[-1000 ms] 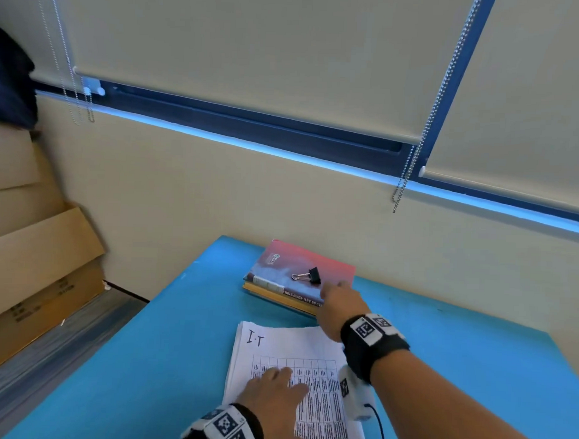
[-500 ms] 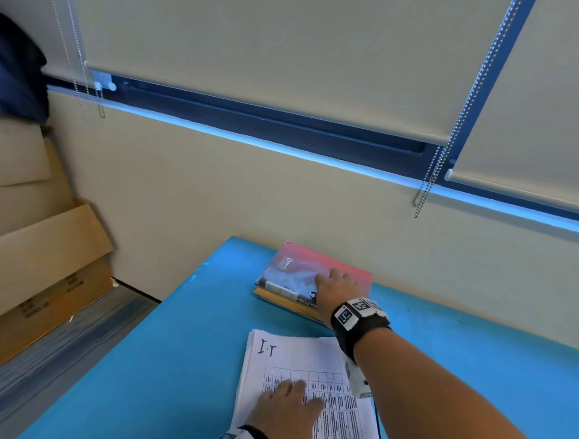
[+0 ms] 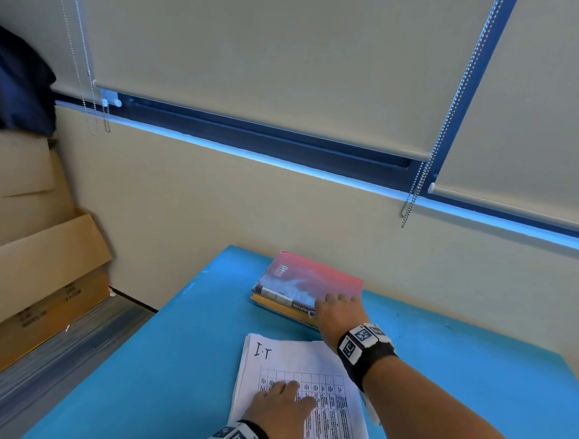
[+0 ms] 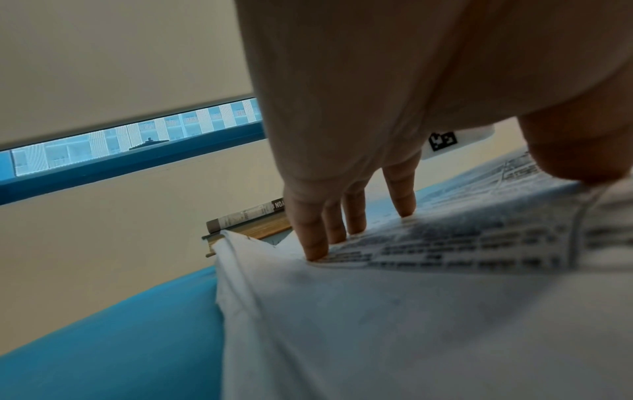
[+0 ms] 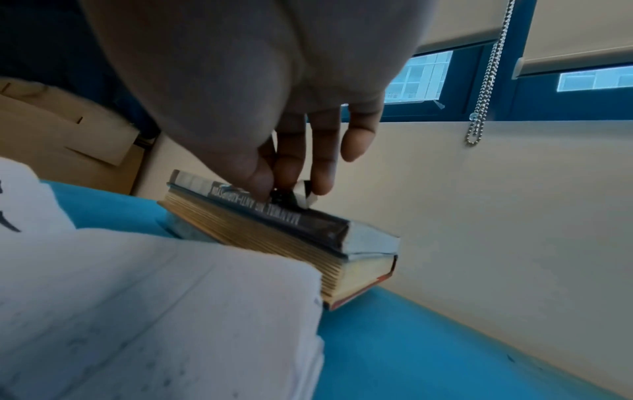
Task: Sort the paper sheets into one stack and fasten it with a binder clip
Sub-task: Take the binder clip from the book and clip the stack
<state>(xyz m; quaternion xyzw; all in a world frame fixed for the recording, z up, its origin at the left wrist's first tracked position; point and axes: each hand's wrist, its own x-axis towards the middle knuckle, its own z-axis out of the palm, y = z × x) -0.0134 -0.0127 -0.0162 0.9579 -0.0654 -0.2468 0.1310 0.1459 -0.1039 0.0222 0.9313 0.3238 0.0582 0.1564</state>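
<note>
Your left hand [image 3: 283, 408] lies flat, fingers spread, pinning the paper stack [image 3: 326, 361] to the desk [image 3: 165, 362] so it stays squared, while your right hand [image 3: 336, 311] pinches the binder clip [image 5: 291, 196] atop the books [image 3: 295, 285] just beyond the stack.

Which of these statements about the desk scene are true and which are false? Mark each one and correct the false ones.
1. The left hand lies flat on the white printed paper stack. True.
2. The small black metal binder clip is already fastened on the paper stack. False: the right hand pinches it above the books.
3. The red-covered book is the top of a pile of books. True.
4. The paper stack rests on the books. False: it lies on the blue table, nearer the person.
5. The right hand is holding a pen. False: it holds the binder clip.
</note>
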